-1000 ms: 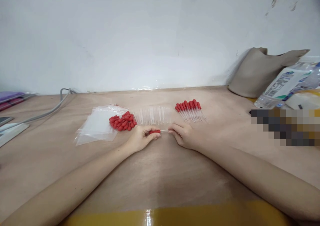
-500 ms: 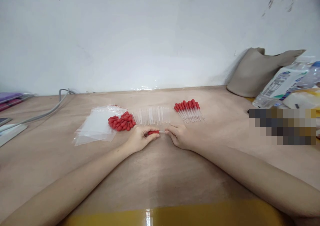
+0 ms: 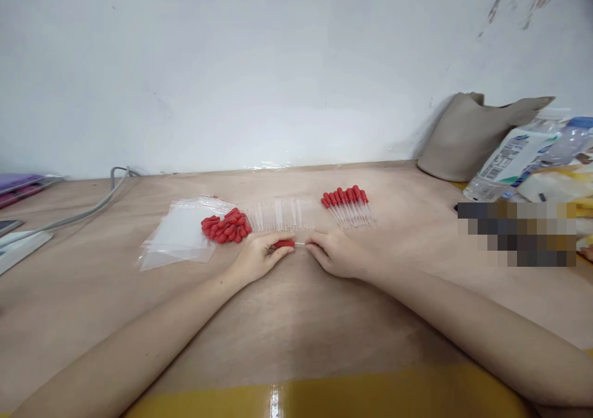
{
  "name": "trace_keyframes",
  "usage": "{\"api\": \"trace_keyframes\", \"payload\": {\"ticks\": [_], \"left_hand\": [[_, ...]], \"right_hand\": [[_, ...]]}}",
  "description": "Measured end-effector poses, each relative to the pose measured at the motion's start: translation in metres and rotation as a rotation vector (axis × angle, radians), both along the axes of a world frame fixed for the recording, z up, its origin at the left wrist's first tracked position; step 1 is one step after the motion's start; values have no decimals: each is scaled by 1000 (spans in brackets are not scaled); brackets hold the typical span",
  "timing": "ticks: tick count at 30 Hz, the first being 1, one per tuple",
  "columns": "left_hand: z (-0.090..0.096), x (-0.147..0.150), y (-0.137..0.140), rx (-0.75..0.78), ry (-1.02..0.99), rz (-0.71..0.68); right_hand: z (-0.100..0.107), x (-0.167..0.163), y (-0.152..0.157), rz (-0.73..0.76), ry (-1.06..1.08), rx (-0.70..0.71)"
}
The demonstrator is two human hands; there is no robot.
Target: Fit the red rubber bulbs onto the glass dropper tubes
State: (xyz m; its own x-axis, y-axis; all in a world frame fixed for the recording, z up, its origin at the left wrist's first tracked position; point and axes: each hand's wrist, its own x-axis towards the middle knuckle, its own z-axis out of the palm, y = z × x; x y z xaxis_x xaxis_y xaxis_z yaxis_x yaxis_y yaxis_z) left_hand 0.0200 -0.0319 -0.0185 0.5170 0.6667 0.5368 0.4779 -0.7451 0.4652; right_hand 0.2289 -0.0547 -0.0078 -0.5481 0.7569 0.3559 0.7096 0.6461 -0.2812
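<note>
1. Centre of the frame, and here's the meeting point; the left hand (image 3: 262,256) has its grip narrow, thumb and fingers closed on a red bulb (image 3: 284,244); the right hand (image 3: 336,252) pinches a slim clear tube (image 3: 300,244), a short bare length showing between the two, in line with the bulb; how deep the tube sits inside, I cannot tell.

2. Here's the danger; if the hands drift out of line, a sideways load could bend or crack that thin tube; glass or plastic, too small to say.

3. Watch the squeeze as well; the bulb looks soft and rubbery, so too hard a pinch could pucker its mouth, while a slick tube could slide through the right fingers.

4. Just above the hands, a row of loose clear tubes (image 3: 280,214), smooth, straight and glinting; a stray knuckle could roll them askew; left of centre, a heap of matt red bulbs (image 3: 227,226), rounded and narrow-necked, lies near the left hand, easily scattered by a nudge.

5. Right of centre, a slanting rank of red-capped tubes (image 3: 347,202); at centre left, filmy translucent bags (image 3: 178,229) overlap flat, slippery-looking under a careless wrist; all on the brown bench (image 3: 287,319), faintly wrinkled, with glossy yellow tape (image 3: 222,399) along the bottom edge.
</note>
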Motion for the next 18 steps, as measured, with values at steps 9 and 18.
{"api": "trace_keyframes", "payload": {"ticks": [9, 18], "left_hand": [[-2, -4, -1, 148, 43, 46], [-5, -5, 1, 112, 79, 14]], "right_hand": [[21, 20, 44, -652, 27, -104], [0, 7, 71, -794, -130, -153]]}}
